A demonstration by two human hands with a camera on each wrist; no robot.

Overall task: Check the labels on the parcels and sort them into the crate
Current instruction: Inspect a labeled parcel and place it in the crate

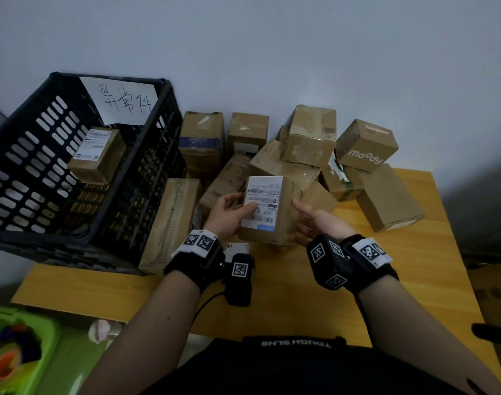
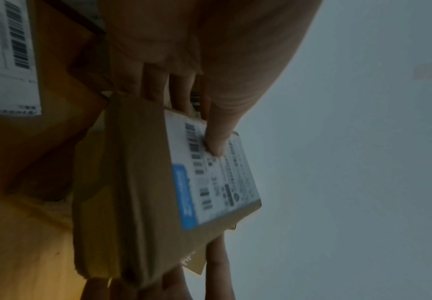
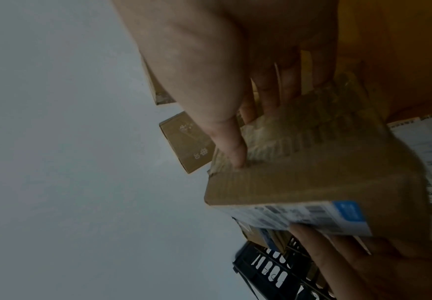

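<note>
I hold a small brown cardboard parcel above the wooden table, its white shipping label turned up toward me. My left hand grips its left side, thumb lying across the label. My right hand grips the right side, thumb on the crumpled cardboard and fingers underneath. The black slotted crate stands at the left, tilted, with a handwritten paper sign and one labelled parcel inside.
Several more cardboard parcels are heaped at the back of the table against the pale wall, one printed "moody". A long box lies beside the crate. A green object sits low at the left.
</note>
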